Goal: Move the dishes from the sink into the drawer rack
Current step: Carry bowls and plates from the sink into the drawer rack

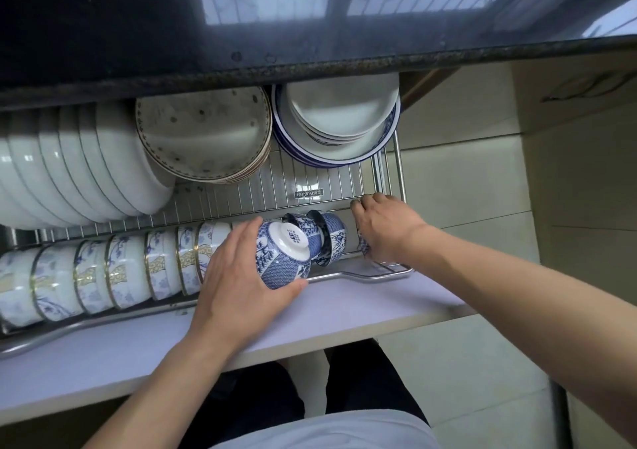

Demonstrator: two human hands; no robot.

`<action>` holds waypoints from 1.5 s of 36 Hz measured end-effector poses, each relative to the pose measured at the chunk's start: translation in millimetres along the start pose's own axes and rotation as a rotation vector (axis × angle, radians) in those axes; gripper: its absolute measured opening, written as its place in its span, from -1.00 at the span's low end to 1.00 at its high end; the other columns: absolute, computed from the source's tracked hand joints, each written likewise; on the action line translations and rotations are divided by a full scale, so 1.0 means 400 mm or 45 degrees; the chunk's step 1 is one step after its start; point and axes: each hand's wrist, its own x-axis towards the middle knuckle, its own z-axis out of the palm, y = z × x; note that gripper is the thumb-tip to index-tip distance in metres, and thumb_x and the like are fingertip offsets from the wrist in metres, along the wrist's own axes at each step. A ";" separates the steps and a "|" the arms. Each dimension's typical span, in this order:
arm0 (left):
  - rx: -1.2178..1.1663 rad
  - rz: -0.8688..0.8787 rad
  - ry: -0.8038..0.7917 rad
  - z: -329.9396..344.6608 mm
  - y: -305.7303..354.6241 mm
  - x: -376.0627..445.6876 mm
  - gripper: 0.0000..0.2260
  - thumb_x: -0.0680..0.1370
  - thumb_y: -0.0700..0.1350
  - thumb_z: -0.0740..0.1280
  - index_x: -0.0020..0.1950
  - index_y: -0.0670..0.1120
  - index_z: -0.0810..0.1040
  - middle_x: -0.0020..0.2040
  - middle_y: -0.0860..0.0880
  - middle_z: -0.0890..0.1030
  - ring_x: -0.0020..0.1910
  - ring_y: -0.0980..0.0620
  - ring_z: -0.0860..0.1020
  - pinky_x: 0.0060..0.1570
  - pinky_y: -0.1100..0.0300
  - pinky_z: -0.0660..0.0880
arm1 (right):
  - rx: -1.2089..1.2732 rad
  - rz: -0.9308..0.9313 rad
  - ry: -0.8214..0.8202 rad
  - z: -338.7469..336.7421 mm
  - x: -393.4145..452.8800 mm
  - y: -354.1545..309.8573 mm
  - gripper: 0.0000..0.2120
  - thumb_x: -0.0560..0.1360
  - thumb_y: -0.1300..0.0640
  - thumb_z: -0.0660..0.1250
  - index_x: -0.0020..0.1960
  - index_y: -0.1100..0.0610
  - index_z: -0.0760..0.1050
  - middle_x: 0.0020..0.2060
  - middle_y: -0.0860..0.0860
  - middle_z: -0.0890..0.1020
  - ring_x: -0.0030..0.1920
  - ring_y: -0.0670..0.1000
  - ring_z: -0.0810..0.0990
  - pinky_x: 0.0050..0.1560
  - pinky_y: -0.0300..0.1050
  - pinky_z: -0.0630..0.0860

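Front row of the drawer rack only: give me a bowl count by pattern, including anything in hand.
Dark blue patterned bowls: 4, one gripped by the left hand and one partly hidden under the right hand
Pale floral gold-banded bowls: 7 in view; the left hand may hide more
Total: 11

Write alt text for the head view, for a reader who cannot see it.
A person's left hand grips a blue patterned bowl at the front of a pulled-out drawer rack, while the right hand reaches in beside it. Rows of bowls and plates already fill the rack.
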 end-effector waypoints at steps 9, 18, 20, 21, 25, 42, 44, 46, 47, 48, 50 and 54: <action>-0.006 -0.013 -0.009 0.001 0.000 -0.003 0.00 0.34 0.34 0.51 0.63 0.08 0.11 0.59 0.07 0.24 0.55 0.02 0.23 0.53 -0.02 0.25 | 0.075 -0.010 -0.113 -0.015 0.024 -0.017 -0.18 0.42 -0.17 0.49 0.54 0.03 0.21 0.32 0.19 0.43 0.27 0.23 0.49 0.19 0.09 0.56; -0.037 -0.017 -0.006 -0.003 0.002 -0.004 0.00 0.35 0.35 0.51 0.64 0.09 0.09 0.60 0.08 0.21 0.56 0.02 0.22 0.53 -0.01 0.23 | -0.002 -0.066 -0.118 -0.021 0.001 -0.007 -0.36 0.49 0.03 0.51 0.43 0.18 0.30 0.29 0.18 0.46 0.17 0.24 0.61 0.05 0.07 0.58; -0.033 -0.008 -0.002 -0.002 0.003 -0.004 -0.01 0.35 0.34 0.51 0.63 0.08 0.11 0.59 0.08 0.23 0.55 0.02 0.24 0.51 0.00 0.23 | -0.010 -0.071 -0.148 -0.030 0.008 -0.008 -0.32 0.47 0.01 0.54 0.44 0.19 0.29 0.29 0.17 0.45 0.15 0.23 0.63 -0.03 0.03 0.55; -0.029 -0.004 -0.002 -0.001 0.001 -0.003 -0.02 0.35 0.33 0.51 0.63 0.08 0.12 0.59 0.08 0.24 0.54 0.02 0.25 0.50 0.02 0.23 | -0.011 -0.075 -0.164 -0.032 0.013 -0.008 -0.29 0.45 -0.01 0.56 0.45 0.20 0.29 0.31 0.17 0.44 0.15 0.23 0.63 -0.04 0.02 0.54; -0.022 0.001 -0.020 0.000 -0.006 -0.008 -0.03 0.34 0.33 0.51 0.62 0.09 0.12 0.58 0.08 0.25 0.54 0.01 0.27 0.50 0.01 0.25 | -0.024 -0.065 -0.192 -0.019 0.010 -0.013 -0.18 0.47 0.00 0.55 0.54 0.18 0.18 0.50 0.24 0.27 0.33 0.29 0.52 0.19 0.10 0.54; -0.243 0.070 -0.516 -0.038 0.081 0.028 0.16 0.26 0.23 0.62 0.61 0.32 -0.13 0.62 0.18 0.18 0.54 0.16 0.24 0.50 0.07 0.27 | 0.889 -0.453 0.257 -0.088 -0.250 -0.125 0.11 0.45 0.04 0.53 0.64 -0.18 -0.25 0.63 -0.17 -0.15 0.63 -0.04 -0.08 0.54 0.07 0.28; -0.306 0.080 -0.645 -0.046 0.107 0.043 0.20 0.28 0.11 0.67 0.60 0.36 -0.17 0.59 0.21 0.18 0.49 0.23 0.24 0.44 0.20 0.25 | 0.850 -0.467 0.340 -0.084 -0.249 -0.138 0.11 0.43 0.04 0.54 0.65 -0.12 -0.23 0.63 -0.10 -0.09 0.62 0.04 -0.05 0.42 0.22 0.43; -0.309 0.094 -0.713 -0.054 0.121 0.056 0.21 0.29 0.04 0.68 0.59 0.37 -0.19 0.49 0.24 0.23 0.42 0.28 0.25 0.31 0.31 0.26 | 0.878 -0.453 0.380 -0.078 -0.245 -0.134 0.11 0.42 -0.01 0.55 0.65 -0.09 -0.20 0.62 -0.06 -0.02 0.60 0.08 0.04 0.38 0.22 0.47; -0.307 0.113 -0.745 -0.054 0.126 0.065 0.21 0.30 0.03 0.68 0.59 0.38 -0.19 0.44 0.26 0.23 0.39 0.31 0.27 0.25 0.37 0.27 | 0.901 -0.449 0.386 -0.074 -0.247 -0.126 0.11 0.41 -0.04 0.56 0.65 -0.09 -0.18 0.61 -0.05 0.01 0.58 0.09 0.08 0.40 0.18 0.45; -0.310 0.138 -0.782 -0.053 0.129 0.075 0.19 0.31 0.03 0.67 0.58 0.40 -0.17 0.41 0.30 0.23 0.36 0.37 0.30 0.20 0.45 0.28 | 0.919 -0.445 0.393 -0.069 -0.251 -0.115 0.12 0.40 -0.07 0.57 0.65 -0.08 -0.16 0.59 -0.04 0.05 0.56 0.08 0.13 0.42 0.14 0.43; -0.385 0.178 -0.872 -0.056 0.137 0.093 0.06 0.38 0.09 0.62 0.59 0.40 -0.09 0.38 0.37 0.29 0.27 0.57 0.34 0.20 0.53 0.28 | 0.940 -0.431 0.405 -0.062 -0.257 -0.095 0.11 0.38 -0.11 0.57 0.65 -0.09 -0.12 0.56 -0.04 0.09 0.53 0.06 0.18 0.44 0.07 0.40; -0.470 0.159 -0.760 0.004 0.155 0.169 -0.26 0.50 0.38 0.33 0.62 0.22 0.18 0.49 0.27 0.38 0.43 0.38 0.36 0.52 0.12 0.26 | 1.160 -0.235 0.421 -0.012 -0.276 -0.017 0.08 0.35 -0.12 0.57 0.62 -0.21 -0.08 0.50 -0.11 0.12 0.47 -0.02 0.29 0.40 0.02 0.45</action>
